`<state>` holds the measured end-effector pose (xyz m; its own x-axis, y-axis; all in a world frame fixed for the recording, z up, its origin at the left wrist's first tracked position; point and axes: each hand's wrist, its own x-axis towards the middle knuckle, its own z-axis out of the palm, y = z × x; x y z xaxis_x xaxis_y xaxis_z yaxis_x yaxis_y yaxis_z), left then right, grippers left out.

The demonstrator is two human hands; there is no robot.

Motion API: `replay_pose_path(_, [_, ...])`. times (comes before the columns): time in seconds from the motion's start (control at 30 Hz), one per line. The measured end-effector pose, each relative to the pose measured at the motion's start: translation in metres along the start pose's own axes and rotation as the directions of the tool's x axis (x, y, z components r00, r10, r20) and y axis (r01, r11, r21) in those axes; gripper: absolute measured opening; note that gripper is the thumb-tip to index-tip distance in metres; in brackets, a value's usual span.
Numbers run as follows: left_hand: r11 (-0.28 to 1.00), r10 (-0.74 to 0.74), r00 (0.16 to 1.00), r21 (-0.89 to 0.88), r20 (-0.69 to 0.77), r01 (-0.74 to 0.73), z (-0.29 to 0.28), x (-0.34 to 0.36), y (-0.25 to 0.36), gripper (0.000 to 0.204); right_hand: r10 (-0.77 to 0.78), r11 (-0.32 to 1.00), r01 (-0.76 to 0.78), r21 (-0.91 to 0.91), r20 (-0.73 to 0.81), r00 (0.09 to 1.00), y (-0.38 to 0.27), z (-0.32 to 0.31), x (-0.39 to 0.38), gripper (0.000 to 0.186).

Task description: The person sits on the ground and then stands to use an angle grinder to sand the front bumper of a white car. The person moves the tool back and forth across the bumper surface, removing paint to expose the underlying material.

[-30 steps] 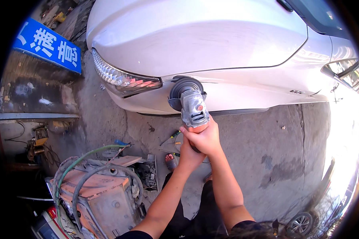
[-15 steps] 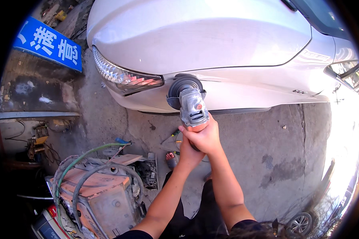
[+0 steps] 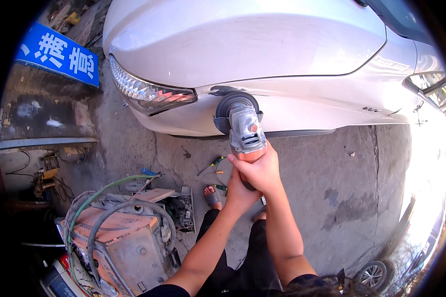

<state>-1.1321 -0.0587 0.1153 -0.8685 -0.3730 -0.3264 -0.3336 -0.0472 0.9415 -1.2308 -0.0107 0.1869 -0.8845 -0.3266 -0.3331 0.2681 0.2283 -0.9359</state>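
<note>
With both hands I grip an angle grinder [image 3: 248, 129], which has a grey, dusty head and an orange body. My right hand [image 3: 263, 170] wraps round the body just behind the head. Behind and below it, my left hand [image 3: 243, 194] is closed round the rear of the tool, its fingers partly hidden. A round dark disc [image 3: 226, 105] at the front is at the white car's fender [image 3: 302, 101], right of the headlight [image 3: 151, 95]. Whether it touches the panel, I cannot tell. Dark bare marks [image 3: 223, 90] show on the paint just beyond the disc.
A worn orange machine [image 3: 129, 240] with looped hoses and cables [image 3: 156, 210] stands at lower left. Screwdriver-like tools [image 3: 217, 161] lie on the concrete near my feet. A blue sign [image 3: 59, 54] leans at far left; a wheel [image 3: 372, 276] is at lower right.
The grinder has shifted right along the fender, away from the headlight, baring more of the dark marks. Both hands keep their grip. The view has shifted slightly.
</note>
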Motion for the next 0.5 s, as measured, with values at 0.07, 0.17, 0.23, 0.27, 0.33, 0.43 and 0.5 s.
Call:
replay_pose_path(0.07, [1.0, -0.028, 0.999, -0.014, 0.019, 0.028, 0.0, -0.001, 0.005, 0.101, -0.019, 0.999, 0.019, -0.025, -0.004, 1.0, -0.001, -0.001, 0.001, 0.063])
replay_pose_path(0.17, [0.995, -0.016, 1.0, -0.101, 0.011, 0.017, 0.002, -0.003, 0.002, 0.101, -0.029, 0.995, 0.031, -0.098, 0.027, 0.999, -0.006, 0.008, -0.001, 0.063])
replay_pose_path(0.23, [0.99, -0.037, 0.999, -0.135, 0.024, 0.04, 0.001, -0.005, 0.007, 0.102, -0.021, 0.991, 0.025, -0.13, 0.032, 0.999, -0.011, 0.006, -0.001, 0.064])
replay_pose_path(0.27, [0.987, -0.053, 0.998, -0.151, 0.03, 0.057, -0.002, -0.005, 0.007, 0.102, -0.008, 0.992, 0.011, -0.124, 0.028, 1.0, -0.017, 0.007, -0.002, 0.064])
replay_pose_path(0.33, [0.987, -0.048, 0.998, -0.152, 0.03, 0.052, -0.005, -0.008, 0.01, 0.103, 0.001, 0.992, 0.001, -0.122, 0.011, 1.0, -0.022, 0.008, -0.005, 0.063])
replay_pose_path(0.43, [0.996, -0.02, 1.0, -0.084, 0.019, 0.021, -0.007, -0.009, 0.011, 0.102, 0.013, 0.993, -0.011, -0.118, 0.021, 1.0, -0.019, 0.007, -0.005, 0.061])
replay_pose_path(0.5, [0.998, -0.009, 1.0, -0.054, 0.023, 0.011, -0.007, -0.008, 0.01, 0.101, -0.021, 0.996, 0.021, -0.084, -0.004, 1.0, -0.016, 0.006, -0.005, 0.06])
